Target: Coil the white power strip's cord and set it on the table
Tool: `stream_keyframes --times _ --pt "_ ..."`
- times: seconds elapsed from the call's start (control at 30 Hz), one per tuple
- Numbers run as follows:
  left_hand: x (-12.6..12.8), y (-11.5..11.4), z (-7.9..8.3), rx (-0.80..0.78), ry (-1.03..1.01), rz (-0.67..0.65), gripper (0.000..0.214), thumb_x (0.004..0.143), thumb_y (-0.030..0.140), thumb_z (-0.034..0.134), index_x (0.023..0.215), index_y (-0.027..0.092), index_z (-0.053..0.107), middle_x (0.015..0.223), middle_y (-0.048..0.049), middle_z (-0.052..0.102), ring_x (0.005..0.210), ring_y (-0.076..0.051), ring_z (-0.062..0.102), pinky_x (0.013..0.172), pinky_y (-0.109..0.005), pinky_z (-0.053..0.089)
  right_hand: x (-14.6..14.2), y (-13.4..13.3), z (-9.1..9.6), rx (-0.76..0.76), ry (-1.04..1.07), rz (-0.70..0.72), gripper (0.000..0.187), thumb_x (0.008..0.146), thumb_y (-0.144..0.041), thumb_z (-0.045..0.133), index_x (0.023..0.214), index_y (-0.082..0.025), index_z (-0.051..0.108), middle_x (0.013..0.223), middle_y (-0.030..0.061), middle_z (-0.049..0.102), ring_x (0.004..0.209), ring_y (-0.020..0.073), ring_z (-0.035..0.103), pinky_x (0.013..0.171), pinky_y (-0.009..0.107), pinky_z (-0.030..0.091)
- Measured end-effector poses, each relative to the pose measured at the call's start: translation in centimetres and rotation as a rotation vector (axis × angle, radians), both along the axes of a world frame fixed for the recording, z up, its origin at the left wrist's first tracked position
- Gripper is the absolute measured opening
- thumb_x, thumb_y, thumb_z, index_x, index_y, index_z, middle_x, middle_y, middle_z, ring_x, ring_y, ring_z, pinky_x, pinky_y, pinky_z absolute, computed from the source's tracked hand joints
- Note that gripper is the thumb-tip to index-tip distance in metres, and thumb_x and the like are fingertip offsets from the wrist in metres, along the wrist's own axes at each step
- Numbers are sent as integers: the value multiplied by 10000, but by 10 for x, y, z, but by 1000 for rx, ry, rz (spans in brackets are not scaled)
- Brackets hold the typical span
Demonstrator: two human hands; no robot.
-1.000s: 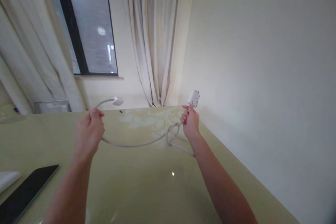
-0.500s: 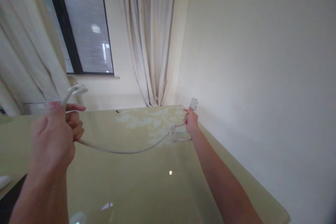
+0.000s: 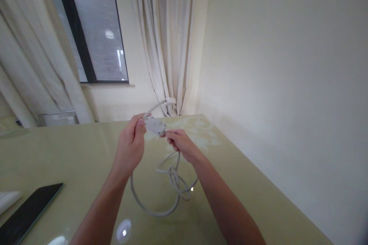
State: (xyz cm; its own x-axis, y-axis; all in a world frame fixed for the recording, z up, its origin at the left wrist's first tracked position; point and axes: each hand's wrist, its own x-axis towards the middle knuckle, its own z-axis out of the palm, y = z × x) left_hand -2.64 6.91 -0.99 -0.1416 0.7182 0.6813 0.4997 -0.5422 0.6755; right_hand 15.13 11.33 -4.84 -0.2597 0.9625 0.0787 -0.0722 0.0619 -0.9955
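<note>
Both hands hold a white cord (image 3: 153, 213) above the table. My left hand (image 3: 130, 141) is closed on the cord near one end, and a white plug-like piece (image 3: 170, 101) sticks out past its fingers. Between the hands is a flat white block (image 3: 155, 126) with small dark marks; its exact kind is unclear. The left fingertips are at the block's left end. My right hand (image 3: 181, 143) pinches the cord beside the block's right end. Below the hands the cord hangs in a loop with a loose tangle (image 3: 175, 178) near the tabletop.
A glossy pale green table (image 3: 94, 153) with a leaf pattern meets the wall (image 3: 273, 84) on the right. A dark flat tablet-like object (image 3: 30, 212) and a white object (image 3: 8, 200) lie at the left. Curtains (image 3: 166, 38) and a window (image 3: 97, 26) stand behind.
My hands were far apart with the cord stretched between them. Now they have come together in the middle, bringing both ends close, and the cord hangs down in loops.
</note>
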Motion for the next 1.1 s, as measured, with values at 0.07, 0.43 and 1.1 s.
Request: stream_keyframes --times 0.07,0.43,1.1 --pt "13 0 -2 -15 -41 -102 348 998 446 523 1121 211 748 786 -22 660 735 -184 615 652 -285 479 -3 -7 5 25 104 102 193 790 -356 695 777 -164 709 632 -53 489 512 62 316 460 209 184" --pt "34 6 -21 -427 -408 -294 478 750 625 798 774 150 738 704 -68 696 543 -137 581 490 -238 420 -16 -3 8 86 466 -196 426 764 -583 792 869 -171 790 656 -25 594 586 86 469 538 223 312" --pt "38 10 -28 -325 -497 -306 389 770 520 821 845 167 678 555 51 497 477 -89 390 456 -225 267 5 -3 8 214 -324 -255 664 946 -692 557 507 -199 623 525 46 595 571 160 587 639 299 432"
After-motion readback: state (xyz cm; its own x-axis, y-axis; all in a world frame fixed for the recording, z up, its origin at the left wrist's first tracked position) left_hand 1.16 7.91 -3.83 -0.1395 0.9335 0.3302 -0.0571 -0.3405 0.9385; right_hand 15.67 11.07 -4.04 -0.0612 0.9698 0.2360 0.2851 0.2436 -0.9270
